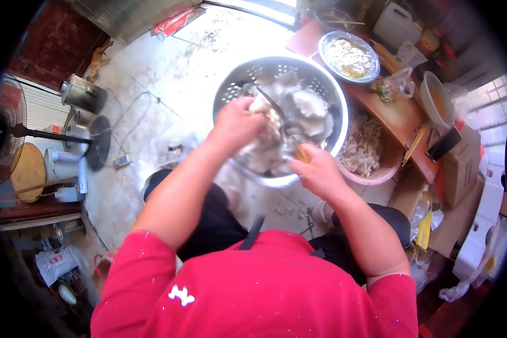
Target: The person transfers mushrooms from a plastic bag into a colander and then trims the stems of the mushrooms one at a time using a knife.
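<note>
The left hand (239,125) pinches oyster mushroom (259,106), the right hand (321,170) grips a bladed tool (272,106), whose slip could nick the left

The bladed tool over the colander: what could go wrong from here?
The bladed tool in the right hand has its dark blade close to the left hand, so a slip might nick it. The loose pale pieces could spill if the colander gets bumped.

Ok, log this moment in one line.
left hand: holding pale piece | right hand: gripping bladed tool | both over metal colander
</note>
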A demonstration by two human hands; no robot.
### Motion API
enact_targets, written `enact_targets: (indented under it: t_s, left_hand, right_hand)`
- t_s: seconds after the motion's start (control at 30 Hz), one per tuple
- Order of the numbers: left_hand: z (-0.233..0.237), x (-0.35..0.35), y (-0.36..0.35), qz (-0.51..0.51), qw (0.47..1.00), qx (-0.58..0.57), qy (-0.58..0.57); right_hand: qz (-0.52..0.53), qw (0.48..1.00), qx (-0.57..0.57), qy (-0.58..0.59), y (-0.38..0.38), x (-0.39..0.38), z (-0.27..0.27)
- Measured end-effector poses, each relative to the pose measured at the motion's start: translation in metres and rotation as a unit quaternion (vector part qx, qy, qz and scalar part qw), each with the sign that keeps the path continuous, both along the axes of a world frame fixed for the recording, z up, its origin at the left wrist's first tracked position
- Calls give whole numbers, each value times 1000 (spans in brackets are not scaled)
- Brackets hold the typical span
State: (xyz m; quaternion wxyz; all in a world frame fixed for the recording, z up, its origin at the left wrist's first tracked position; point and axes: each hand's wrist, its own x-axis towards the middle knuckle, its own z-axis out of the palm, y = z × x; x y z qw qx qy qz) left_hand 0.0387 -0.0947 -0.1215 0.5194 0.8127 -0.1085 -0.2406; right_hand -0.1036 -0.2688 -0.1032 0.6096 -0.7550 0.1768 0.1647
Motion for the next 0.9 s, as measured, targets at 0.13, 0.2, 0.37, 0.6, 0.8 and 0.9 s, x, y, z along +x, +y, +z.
enact_targets:
  t_s: [0.13,0.2,0.37,0.6,0.8,0.9]
  left_hand:
    - [11,-4,-2,32,999,-9,33]
    - [8,-4,-2,67,997,-15,-23]
    - [-1,-1,-1,124,991,2,-45]
    - [-2,2,1,92,992,40,-81]
    - [-1,3,-2,110,992,14,-67]
    - [-3,3,-2,107,992,2,-72]
  right_hand:
    - [0,1000,-9,-29,4,-3,-2]
    - [0,999,-26,-40,5,-4,-4]
    - [28,996,-65,-62,3,-6,-8]
    - [42,990,-99,-90,3,-7,-9]
    - [37,990,-102,-95,4,-7,-9]
    - [30,990,-94,-102,4,-7,-9]
